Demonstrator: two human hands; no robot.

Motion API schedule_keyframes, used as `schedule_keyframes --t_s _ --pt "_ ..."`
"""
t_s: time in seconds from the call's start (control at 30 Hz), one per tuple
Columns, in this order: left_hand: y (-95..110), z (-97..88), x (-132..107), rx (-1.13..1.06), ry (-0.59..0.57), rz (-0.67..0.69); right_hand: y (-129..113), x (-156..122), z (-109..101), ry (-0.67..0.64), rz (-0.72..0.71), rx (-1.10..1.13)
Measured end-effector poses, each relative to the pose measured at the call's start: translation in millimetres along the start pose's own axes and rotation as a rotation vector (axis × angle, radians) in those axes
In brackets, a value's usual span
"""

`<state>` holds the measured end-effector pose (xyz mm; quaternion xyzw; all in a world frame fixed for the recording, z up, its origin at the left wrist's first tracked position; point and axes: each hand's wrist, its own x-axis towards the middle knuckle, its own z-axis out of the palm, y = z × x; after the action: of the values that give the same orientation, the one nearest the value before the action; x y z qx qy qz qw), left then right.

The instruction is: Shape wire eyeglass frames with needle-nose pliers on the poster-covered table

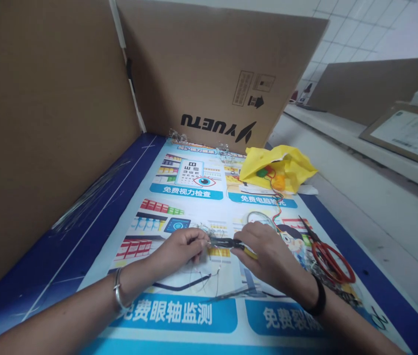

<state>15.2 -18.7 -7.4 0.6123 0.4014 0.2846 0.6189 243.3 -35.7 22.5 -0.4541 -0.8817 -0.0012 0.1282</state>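
Note:
My right hand [268,251] is closed round a pair of pliers [226,242] with dark jaws and yellow handles. The pliers' tips point left and meet the fingertips of my left hand [184,245]. Thumb and forefinger of that left hand are pinched on a thin wire piece [219,270], whose fine curved strands hang below the fingers. Its exact shape is too small to make out. Just behind the hands lies a small tangle of thin wire [209,228]. A slender pointed metal tool [231,294] rests on the printed sheet in front of the pliers.
Red-handled scissors [332,264] lie at the right, beside a cluttered pile of small bits. Behind them, a yellow bag [299,160] spills coloured thread [277,213]. Loose wires [90,197] lie at the left. Cardboard panels [209,64] stand at the back and left.

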Motion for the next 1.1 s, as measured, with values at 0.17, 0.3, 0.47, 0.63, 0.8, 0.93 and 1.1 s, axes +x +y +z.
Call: schedule_keyframes --t_s 0.17,0.3,0.47,0.63,0.8,0.93,1.1 --pt "-0.4 -0.3 0.2 -0.044 -0.059 -0.049 -0.7 0.8 5.1 -0.009 -0.036 0.056" --pt "-2.1 -0.5 0.2 -0.076 -0.13 -0.097 1.7 1.8 7.8 -0.04 -0.082 0.057" --pt "-1.1 -0.2 -1.0 -0.132 -0.17 -0.096 -0.6 3.5 6.1 -0.081 -0.126 -0.053" --pt "2.4 -0.5 -2.5 -0.105 -0.188 -0.112 -2.4 4.4 5.1 -0.092 -0.153 -0.128" --pt "0.8 -1.0 -1.9 -0.139 -0.211 -0.103 -0.7 3.1 9.4 -0.11 -0.156 -0.146" --pt "-0.9 -1.1 -1.2 -0.144 -0.202 -0.111 -0.5 2.0 12.9 -0.116 -0.155 -0.159" --pt "1.2 -0.6 -2.0 -0.175 -0.207 -0.106 0.3 1.1 15.7 -0.103 -0.146 -0.125"
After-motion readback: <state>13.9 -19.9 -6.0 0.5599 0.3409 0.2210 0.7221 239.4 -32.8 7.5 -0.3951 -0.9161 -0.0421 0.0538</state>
